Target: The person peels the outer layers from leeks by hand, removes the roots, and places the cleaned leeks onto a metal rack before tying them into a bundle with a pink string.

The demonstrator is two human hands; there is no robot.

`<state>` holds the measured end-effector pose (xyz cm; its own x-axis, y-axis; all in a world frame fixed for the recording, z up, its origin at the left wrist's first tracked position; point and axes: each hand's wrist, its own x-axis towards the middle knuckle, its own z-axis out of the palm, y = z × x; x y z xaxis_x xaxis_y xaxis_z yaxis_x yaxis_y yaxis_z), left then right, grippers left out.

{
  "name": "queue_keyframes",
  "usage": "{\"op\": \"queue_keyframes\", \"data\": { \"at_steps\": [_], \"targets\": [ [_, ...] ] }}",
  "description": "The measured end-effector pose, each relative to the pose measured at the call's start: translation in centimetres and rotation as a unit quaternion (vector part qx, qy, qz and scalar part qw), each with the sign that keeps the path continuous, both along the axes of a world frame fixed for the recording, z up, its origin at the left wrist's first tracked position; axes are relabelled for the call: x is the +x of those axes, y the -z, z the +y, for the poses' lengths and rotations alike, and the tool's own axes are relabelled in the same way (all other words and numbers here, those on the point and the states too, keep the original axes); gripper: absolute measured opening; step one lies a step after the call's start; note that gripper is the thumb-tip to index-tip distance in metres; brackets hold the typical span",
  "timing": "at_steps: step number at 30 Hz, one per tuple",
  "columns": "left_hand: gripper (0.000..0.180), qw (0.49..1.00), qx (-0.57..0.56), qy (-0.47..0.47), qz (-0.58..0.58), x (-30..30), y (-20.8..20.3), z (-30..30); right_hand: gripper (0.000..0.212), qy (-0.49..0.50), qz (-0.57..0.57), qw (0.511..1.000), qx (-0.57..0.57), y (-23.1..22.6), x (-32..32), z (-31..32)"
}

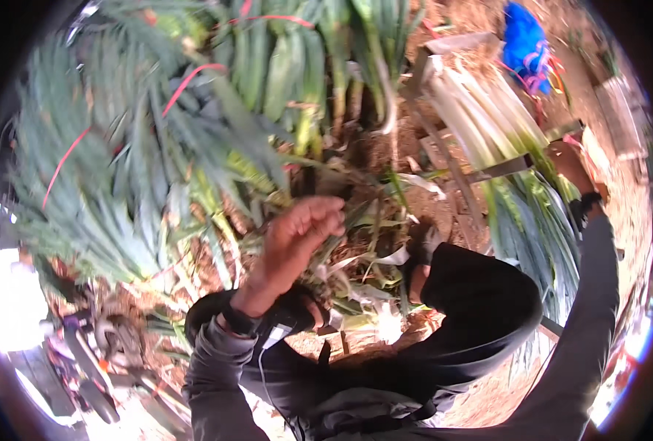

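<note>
My left hand (297,239) is raised over my left knee, its fingers loosely bent with a gap toward the thumb and nothing visible in it. Beyond it, leaf scraps lie on the ground. On the right, my right hand (569,167) reaches to the far side of a bundle of leeks (481,110), beside the end of a wooden crosspiece; its fingers are mostly hidden and blurred. The leeks lie in a low wooden frame (499,169), white stems away from me, green leaves (536,220) toward me. Pink string (591,151) shows next to my right hand.
Large piles of leeks (113,147) tied with red string (65,165) cover the left and far side. A blue bag (525,44) with coloured strings lies beyond the frame. Wooden boards (621,117) are at the far right. My bent legs (481,294) flank the leaf scraps.
</note>
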<state>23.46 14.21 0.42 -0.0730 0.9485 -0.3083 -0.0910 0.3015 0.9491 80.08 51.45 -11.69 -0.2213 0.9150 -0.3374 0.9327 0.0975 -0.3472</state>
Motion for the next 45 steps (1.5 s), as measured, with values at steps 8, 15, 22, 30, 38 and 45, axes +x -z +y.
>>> {"op": "queue_keyframes", "data": {
  "at_steps": [8, 15, 22, 30, 38, 45],
  "targets": [
    [0.030, 0.951, 0.132, -0.265, -0.086, -10.0, -6.0, -5.8, 0.048, -0.050, 0.372, 0.926, 0.047, -18.9, -24.4, -9.5],
    [0.028, 0.923, 0.121, -0.299, -0.208, -12.3, -3.8, -7.6, 0.047, -0.430, 0.070, 0.875, -0.212, -13.3, -43.3, -22.8],
    [0.033, 0.923, 0.153, -0.306, -0.179, -12.4, -6.1, -8.8, 0.056, -0.330, 0.126, 0.926, -0.131, 2.6, -54.2, -26.2],
    [0.026, 0.906, 0.155, -0.360, -0.160, -14.6, -4.2, -9.6, 0.055, -0.068, 0.515, 0.812, -0.267, 4.5, -57.8, -32.6],
    [0.056, 0.882, 0.056, -0.451, -0.124, -13.3, -1.2, -6.2, 0.046, -0.093, 0.515, 0.828, -0.199, -0.3, -50.9, -35.3],
    [0.086, 0.926, -0.090, -0.361, -0.070, -9.2, 6.8, -5.1, 0.048, -0.045, 0.533, 0.811, -0.235, -4.4, -45.6, -38.8]
  ]
}}
